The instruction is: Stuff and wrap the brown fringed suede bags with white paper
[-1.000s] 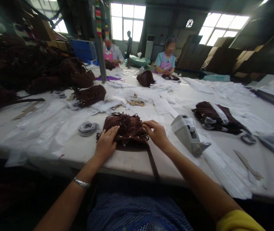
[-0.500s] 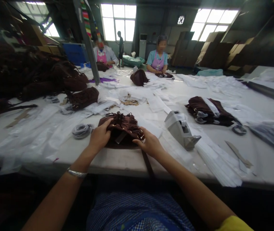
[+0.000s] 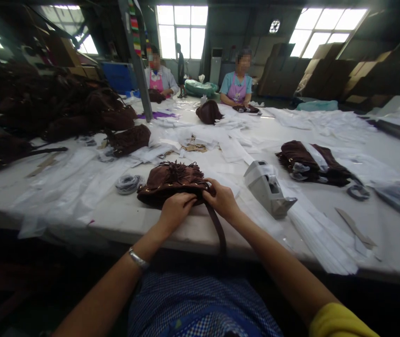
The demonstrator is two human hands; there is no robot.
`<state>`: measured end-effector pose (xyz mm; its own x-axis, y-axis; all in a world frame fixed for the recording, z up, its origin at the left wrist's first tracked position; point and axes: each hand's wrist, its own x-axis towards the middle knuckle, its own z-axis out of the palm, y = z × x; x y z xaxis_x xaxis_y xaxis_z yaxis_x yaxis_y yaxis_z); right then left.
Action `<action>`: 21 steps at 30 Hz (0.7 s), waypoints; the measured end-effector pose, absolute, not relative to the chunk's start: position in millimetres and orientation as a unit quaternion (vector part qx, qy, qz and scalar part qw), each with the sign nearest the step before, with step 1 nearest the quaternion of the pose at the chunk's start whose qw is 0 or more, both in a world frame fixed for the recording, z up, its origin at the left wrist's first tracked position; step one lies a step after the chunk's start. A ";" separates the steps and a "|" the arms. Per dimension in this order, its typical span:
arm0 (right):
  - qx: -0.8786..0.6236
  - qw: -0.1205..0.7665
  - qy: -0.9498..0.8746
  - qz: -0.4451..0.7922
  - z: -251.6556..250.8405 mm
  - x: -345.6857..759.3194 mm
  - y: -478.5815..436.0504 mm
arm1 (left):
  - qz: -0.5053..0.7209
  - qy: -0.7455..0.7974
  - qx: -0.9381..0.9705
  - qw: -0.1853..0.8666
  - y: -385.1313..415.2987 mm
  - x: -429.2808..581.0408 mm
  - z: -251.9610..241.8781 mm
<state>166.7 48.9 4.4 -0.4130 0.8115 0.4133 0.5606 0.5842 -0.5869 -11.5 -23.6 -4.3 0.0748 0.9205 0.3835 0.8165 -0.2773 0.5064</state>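
A brown fringed handbag (image 3: pixel 175 179) lies on the white table in front of me, its opening facing my body. My left hand (image 3: pixel 178 209) is closed at the front edge of that opening, its fingertips partly hidden by the bag. At the bag's right corner, my right hand (image 3: pixel 221 199) pinches the rim with thumb and fingers. From beneath that corner a brown strap (image 3: pixel 218 223) hangs over the table's front edge. A wrapped grey coil (image 3: pixel 127 184) rests just left of the bag. To the right of my right hand stands a grey tape dispenser (image 3: pixel 269 189).
Brown bags are heaped at the left (image 3: pixel 90 110). Clear plastic sleeves (image 3: pixel 62 187) and white sheets (image 3: pixel 321 229) cover much of the table. A taped bag bundle (image 3: pixel 312 161) and a knife-shaped blade (image 3: pixel 354 227) lie right. A metal post (image 3: pixel 139 70) rises ahead; two people sit opposite.
My left hand has left the bag's left side and moved right to the middle of its front edge. The bag's opening, wide before, now looks nearly closed. My right hand stays at the right corner.
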 end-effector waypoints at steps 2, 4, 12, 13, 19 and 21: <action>-0.410 0.353 -0.822 0.176 3.1 165.9 45.2 | 0.315 0.629 0.706 0.074 -14.5 -4.3 -2.7; -0.403 0.354 -0.828 0.162 2.2 165.9 43.2 | 0.313 0.631 0.706 0.076 -10.0 0.9 -0.6; -0.438 0.294 -0.845 0.090 7.4 166.5 43.1 | 0.345 0.623 0.684 0.159 1.4 5.6 -9.8; -0.445 0.282 -0.847 0.067 9.0 166.8 43.6 | 0.349 0.613 0.688 0.169 2.6 5.3 -11.9; -0.467 0.251 -0.848 0.022 8.5 171.8 51.8 | 0.345 0.532 0.748 0.197 -4.4 -9.9 -12.8; -0.470 0.262 -0.841 0.057 5.3 174.4 56.2 | 0.350 0.518 0.756 0.195 -8.5 -23.2 -9.8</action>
